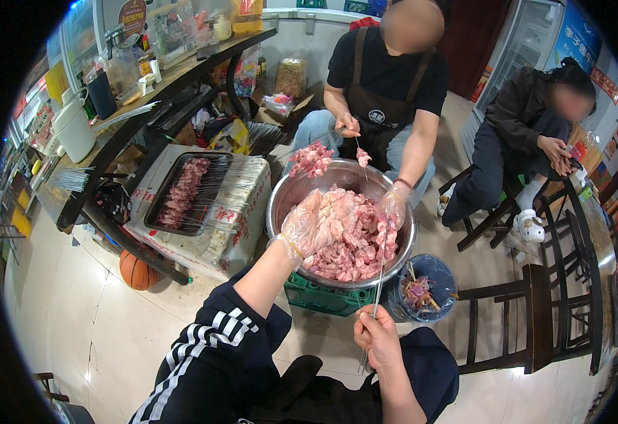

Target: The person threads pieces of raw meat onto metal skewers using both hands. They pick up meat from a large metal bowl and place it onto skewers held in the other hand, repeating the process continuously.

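Observation:
A steel bowl (274,199) heaped with raw meat chunks (341,265) stands before me. My left hand (309,225), in a clear plastic glove, lies on the meat at the bowl's left side; whether its fingers grip a piece cannot be seen. Bare, my right hand (378,334) holds several thin metal skewers (379,291) just outside the near rim. One of them reaches up over the bowl and appears to carry meat pieces (387,238). Across from me, a co-worker's gloved hand (393,204) is in the bowl, and their other hand (347,125) holds skewers with meat (311,159).
Under the bowl is a green crate (325,297). A lined waste bin (428,312) stands to its right. On a white box (258,196) at left, a black tray (213,164) holds loaded skewers. A basketball (138,269) lies below. Another person (526,127) sits at right.

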Motion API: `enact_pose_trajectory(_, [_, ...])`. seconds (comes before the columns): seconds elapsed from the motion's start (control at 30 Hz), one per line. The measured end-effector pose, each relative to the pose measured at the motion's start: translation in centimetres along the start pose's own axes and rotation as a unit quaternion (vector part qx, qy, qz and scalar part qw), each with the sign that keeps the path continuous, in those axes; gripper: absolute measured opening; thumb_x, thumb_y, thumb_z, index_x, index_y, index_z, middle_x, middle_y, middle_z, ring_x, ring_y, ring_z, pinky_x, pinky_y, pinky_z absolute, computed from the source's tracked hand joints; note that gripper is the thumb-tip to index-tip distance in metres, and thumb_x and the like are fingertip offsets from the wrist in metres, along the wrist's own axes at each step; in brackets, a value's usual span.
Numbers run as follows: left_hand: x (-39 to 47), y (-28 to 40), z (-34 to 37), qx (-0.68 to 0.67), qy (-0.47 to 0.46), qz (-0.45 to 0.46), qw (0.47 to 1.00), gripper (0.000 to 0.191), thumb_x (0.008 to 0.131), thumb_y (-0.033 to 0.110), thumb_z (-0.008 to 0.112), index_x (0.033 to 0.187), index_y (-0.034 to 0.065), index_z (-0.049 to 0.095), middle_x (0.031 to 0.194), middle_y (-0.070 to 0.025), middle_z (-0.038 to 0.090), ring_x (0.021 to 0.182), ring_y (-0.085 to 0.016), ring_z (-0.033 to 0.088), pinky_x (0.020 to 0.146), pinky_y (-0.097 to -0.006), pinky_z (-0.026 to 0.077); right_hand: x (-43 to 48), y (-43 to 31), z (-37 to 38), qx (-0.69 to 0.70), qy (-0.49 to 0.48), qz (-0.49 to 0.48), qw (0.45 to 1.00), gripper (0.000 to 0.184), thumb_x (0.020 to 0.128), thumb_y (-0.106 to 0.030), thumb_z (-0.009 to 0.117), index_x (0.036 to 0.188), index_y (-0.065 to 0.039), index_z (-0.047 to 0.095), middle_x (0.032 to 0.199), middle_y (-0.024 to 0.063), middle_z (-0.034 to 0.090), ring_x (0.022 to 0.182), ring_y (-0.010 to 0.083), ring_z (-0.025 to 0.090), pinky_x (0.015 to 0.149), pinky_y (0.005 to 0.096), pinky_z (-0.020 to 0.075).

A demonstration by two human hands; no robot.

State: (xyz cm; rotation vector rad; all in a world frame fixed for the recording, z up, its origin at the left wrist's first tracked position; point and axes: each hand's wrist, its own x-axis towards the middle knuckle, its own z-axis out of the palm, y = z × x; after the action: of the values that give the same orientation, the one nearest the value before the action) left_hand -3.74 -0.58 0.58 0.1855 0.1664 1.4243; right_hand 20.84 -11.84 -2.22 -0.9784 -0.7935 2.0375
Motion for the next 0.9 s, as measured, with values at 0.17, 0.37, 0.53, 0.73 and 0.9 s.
enact_pose_trajectory(0.17, [0.3,-0.1,-0.3,0.038,0.012,0.002,0.999,0.037,0.101,0.031,0.038,0.116,0.0013,0.053,0.113,-0.0141,0.061,0.102,-0.027,0.062,0.076,-0.0379,0.057,0.1,0.1,0.0,0.001,0.009,-0.007,1.000,0.004,0.093,-0.007,0.051,0.094,-0.005,0.054,0.063,0.0062,0.055,0.040,0.0038,0.027,0.038,0.0205,0.0197])
enact_pose_trajectory(0.37, [0.6,0.2,-1.4,0.040,-0.037,-0.015,0.998,0.037,0.100,0.033,0.040,0.115,0.0022,0.054,0.110,-0.0135,0.062,0.101,-0.026,0.062,0.082,-0.0395,0.055,0.1,0.1,0.0,0.002,0.007,-0.003,1.000,0.003,0.092,-0.007,0.051,0.094,-0.005,0.054,0.064,0.0066,0.055,0.040,0.0037,0.027,0.038,0.0202,0.0197])
enact_pose_trajectory(0.53, [-0.1,-0.3,0.4,0.061,0.048,0.018,0.997,0.049,0.100,0.043,0.033,0.118,0.0008,0.051,0.115,-0.0171,0.060,0.100,-0.028,0.063,0.077,-0.0385,0.058,0.0,0.1,-0.1,-0.007,0.012,-0.004,1.000,0.003,0.092,-0.007,0.052,0.095,-0.005,0.054,0.064,0.0071,0.055,0.040,0.0037,0.027,0.038,0.0198,0.0202])
enact_pose_trajectory(0.73, [-0.2,0.2,0.0,0.041,-0.015,-0.014,0.999,0.053,0.100,0.043,0.032,0.126,-0.0002,0.046,0.127,-0.0215,0.053,0.106,-0.030,0.061,0.083,-0.0427,0.056,0.0,0.1,-0.1,-0.011,0.013,-0.007,1.000,0.003,0.092,-0.007,0.052,0.095,-0.005,0.053,0.064,0.0072,0.055,0.040,0.0037,0.028,0.038,0.0199,0.0206])
enact_pose_trajectory(0.9, [0.0,-0.3,0.3,0.025,-0.004,-0.007,1.000,0.044,0.100,0.037,0.038,0.123,0.0010,0.048,0.126,-0.0207,0.054,0.108,-0.030,0.060,0.087,-0.0450,0.054,0.0,0.1,0.0,-0.009,0.027,-0.011,1.000,0.003,0.092,-0.007,0.052,0.094,-0.005,0.053,0.064,0.0073,0.055,0.040,0.0035,0.028,0.038,0.0198,0.0204])
